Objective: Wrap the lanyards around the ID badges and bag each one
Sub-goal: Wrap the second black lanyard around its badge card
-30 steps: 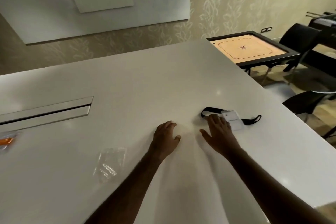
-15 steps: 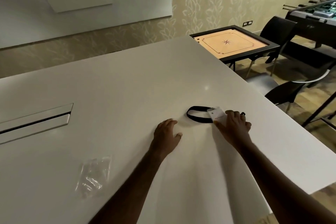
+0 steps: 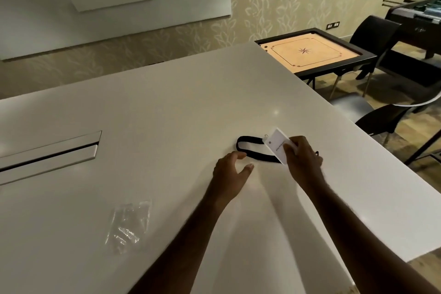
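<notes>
Right hand [image 3: 303, 162] is pinching the badge [image 3: 278, 144] by its near edge, tilting it off the desk [image 3: 167, 107]. Left hand [image 3: 230, 169] is hovering, loosely spread, holding nothing. Lanyard [image 3: 248, 148] is lying limp; badge looks stiff and light. Bag [image 3: 128, 224] is waiting nearby.

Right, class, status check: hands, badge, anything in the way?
Right hand grips ID badge, tilted up. Left hand open beside black lanyard, unwrapped. Clear bag lies apart, nothing blocking.
</notes>
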